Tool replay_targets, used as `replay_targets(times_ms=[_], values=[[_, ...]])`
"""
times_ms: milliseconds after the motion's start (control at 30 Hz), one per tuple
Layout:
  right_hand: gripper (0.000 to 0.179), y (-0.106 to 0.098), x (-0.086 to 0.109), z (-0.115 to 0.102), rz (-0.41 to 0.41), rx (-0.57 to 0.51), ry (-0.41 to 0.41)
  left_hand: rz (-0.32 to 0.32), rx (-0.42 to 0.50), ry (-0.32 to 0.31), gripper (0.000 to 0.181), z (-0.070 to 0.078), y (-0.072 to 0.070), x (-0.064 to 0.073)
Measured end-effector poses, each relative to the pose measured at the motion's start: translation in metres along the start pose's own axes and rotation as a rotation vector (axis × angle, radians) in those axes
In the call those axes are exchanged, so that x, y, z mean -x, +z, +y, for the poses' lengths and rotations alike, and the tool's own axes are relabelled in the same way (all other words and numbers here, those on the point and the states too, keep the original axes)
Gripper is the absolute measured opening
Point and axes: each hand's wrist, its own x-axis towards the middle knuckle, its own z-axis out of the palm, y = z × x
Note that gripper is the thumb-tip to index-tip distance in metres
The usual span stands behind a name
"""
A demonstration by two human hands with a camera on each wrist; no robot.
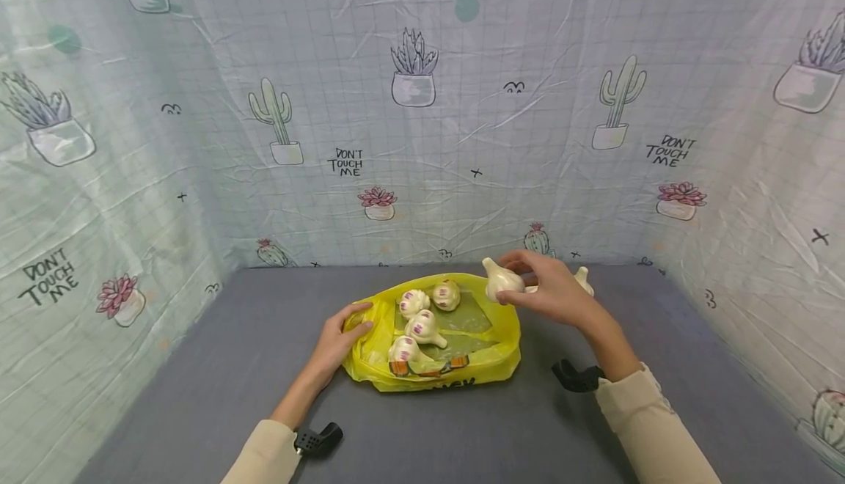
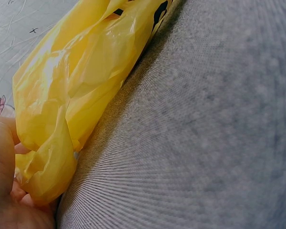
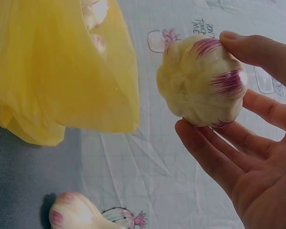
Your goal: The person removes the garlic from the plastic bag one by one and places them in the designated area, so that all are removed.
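The garlic bulb (image 1: pixel 503 284) is in the air at the right end of the yellow bag (image 1: pixel 491 364), clamped between the thumb and fingers of the right hand (image 1: pixel 551 290). That forearm rises from the near right of the bag, the hand reaching in toward the bag's far right rim, the thumb on the near side of the bulb and the fingers round its far side. The left hand (image 1: pixel 339 337) is at the bag's left end, its thumb and fingers closed on the gathered plastic.

The held bulb's stem points up and slightly left, over the bag; its long axis leans, with the rounded base low and to the right. In the right wrist view the purple-streaked base faces the camera, which hides the stem.

Inside the bag, four more bulbs (image 1: pixel 425 327) lie toward the left; the two nearest the front wall point their stems right and toward that wall. The frontmost is partly covered by the plastic, and the lettering on the bag is cut short. Right of the bag, a loose bulb (image 1: pixel 584 280) is mostly hidden behind the right hand, its stem upward in the head view. Bag and loose bulb rest on the grey counter (image 1: pixel 422 433).
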Motion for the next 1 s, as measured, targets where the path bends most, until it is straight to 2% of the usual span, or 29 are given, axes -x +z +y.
replay_targets(times_ms=[533,767,1000], values=[[0.055,-0.007,0.004,0.008,0.014,-0.007,0.025,-0.005,-0.016,-0.004,0.043,0.000,0.003,-0.002],[0.055,-0.012,0.005,0.008,0.027,0.002,0.002,0.005,-0.006,-0.003,0.043,0.000,0.003,0.000],[0.057,-0.017,0.005,0.010,0.039,0.011,0.043,0.016,-0.024,0.005,0.044,-0.002,0.001,-0.001]])
